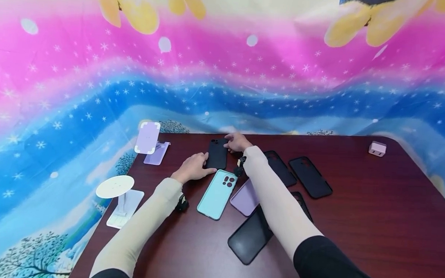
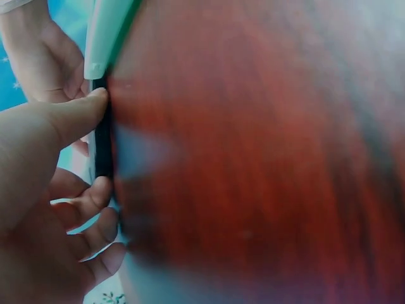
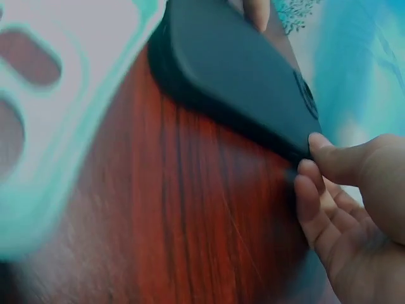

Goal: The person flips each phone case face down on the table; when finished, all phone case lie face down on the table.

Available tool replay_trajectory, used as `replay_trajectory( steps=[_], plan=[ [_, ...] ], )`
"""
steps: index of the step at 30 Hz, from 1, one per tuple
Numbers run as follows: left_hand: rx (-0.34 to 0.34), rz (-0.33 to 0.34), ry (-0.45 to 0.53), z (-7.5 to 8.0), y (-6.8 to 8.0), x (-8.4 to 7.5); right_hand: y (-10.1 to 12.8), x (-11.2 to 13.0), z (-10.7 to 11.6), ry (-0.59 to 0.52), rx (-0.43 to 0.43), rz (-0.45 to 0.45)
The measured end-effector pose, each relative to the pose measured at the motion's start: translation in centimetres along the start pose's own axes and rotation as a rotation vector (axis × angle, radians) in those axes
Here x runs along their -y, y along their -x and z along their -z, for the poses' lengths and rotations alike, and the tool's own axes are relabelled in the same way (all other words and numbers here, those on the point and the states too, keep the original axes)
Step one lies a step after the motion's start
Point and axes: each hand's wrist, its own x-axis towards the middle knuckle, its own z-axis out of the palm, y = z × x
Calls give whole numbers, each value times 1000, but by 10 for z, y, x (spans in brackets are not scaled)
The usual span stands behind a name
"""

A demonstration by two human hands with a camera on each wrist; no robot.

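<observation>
A black phone case [image 1: 217, 155] with a camera area at its upper end lies near the back edge of the table, between both hands. The left hand [image 1: 193, 167] holds its near left corner, fingers along the left side and thumb at the lower end. In the left wrist view the thumb and index finger meet the dark edge [image 2: 103, 139]. At the upper right corner, the right hand [image 1: 238, 143] pinches the case, thumb on top and fingers below in the right wrist view. Just nearer lies a mint green phone case [image 1: 214, 196]. Whether a phone is inside the black case is unclear.
A purple phone case [image 1: 245, 199] and several black cases [image 1: 310, 177] lie under and beyond the right forearm. At the left stand a purple phone stand [image 1: 147, 137] and a white round-topped stand [image 1: 115, 187]. A pale charger plug [image 1: 377, 148] sits far right, before a patterned curtain.
</observation>
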Motion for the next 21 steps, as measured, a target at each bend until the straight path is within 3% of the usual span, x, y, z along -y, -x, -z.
replay_trajectory(
  steps=[4, 8, 11, 15, 17, 21],
  plan=[
    [31, 0, 20, 7, 11, 2, 2, 4, -3, 136, -52, 84],
    [-26, -58, 62, 14, 31, 0, 20, 5, 5, 314, -85, 296],
    [-57, -162, 123, 15, 52, -4, 46, 2, 14, 353, 6, 443],
    [13, -305, 223, 13, 81, -8, 84, -7, 23, 368, 202, 507],
    [64, -338, 246, 11, 92, -11, 99, -12, 24, 364, 277, 508],
    [139, -339, 215, 3, 107, -16, 114, -22, 18, 355, 357, 516]
  ],
)
